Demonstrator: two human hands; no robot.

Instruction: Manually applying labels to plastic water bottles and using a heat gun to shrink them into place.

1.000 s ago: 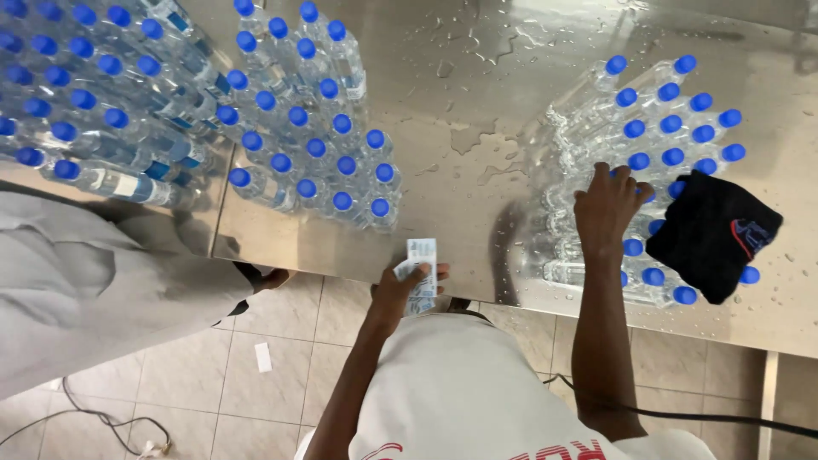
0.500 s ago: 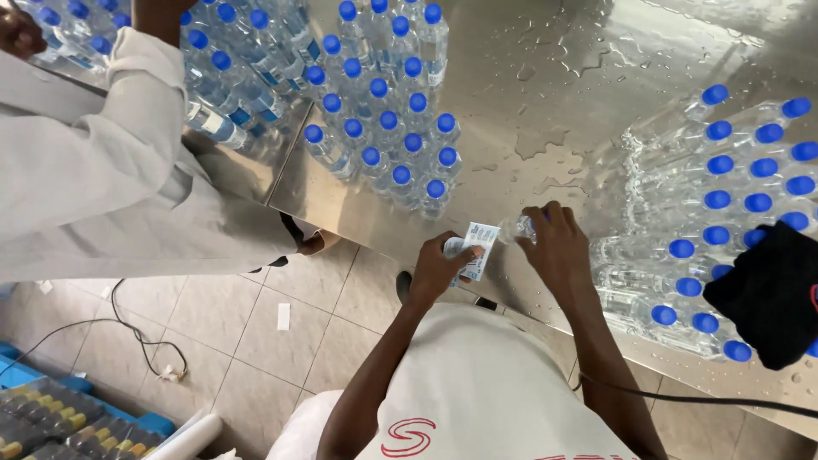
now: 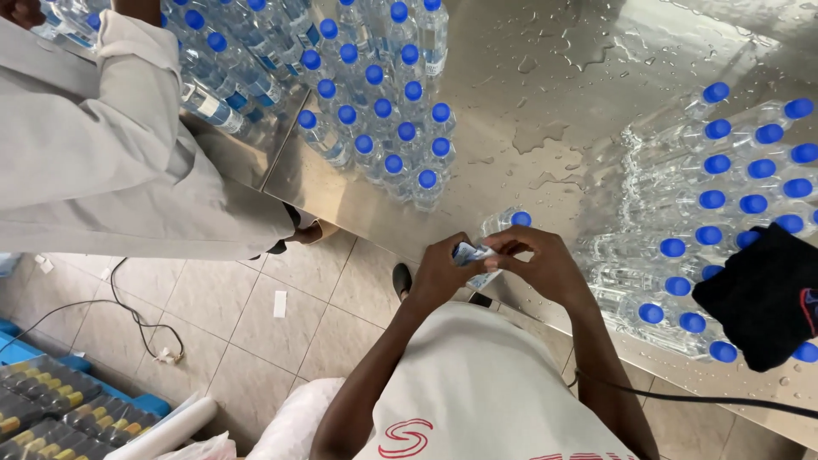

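Left hand (image 3: 443, 271) and right hand (image 3: 538, 262) both clamped on one clear ribbed plastic bottle with blue cap (image 3: 503, 223), pressing a white-and-blue paper label (image 3: 471, 253) to it at the wet steel surface (image 3: 545, 85) edge. Labelled bottles (image 3: 375, 111) stand at 11 o'clock; bare bottles (image 3: 724, 187) lie at 3 o'clock, undone.

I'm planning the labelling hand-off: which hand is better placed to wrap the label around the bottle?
Likely the left hand: it pinches the label, while the right hand grips the bottle.

Glossy wet steel table (image 3: 545, 77), clear plastic bottles (image 3: 388, 111), matt black cloth (image 3: 763, 294).
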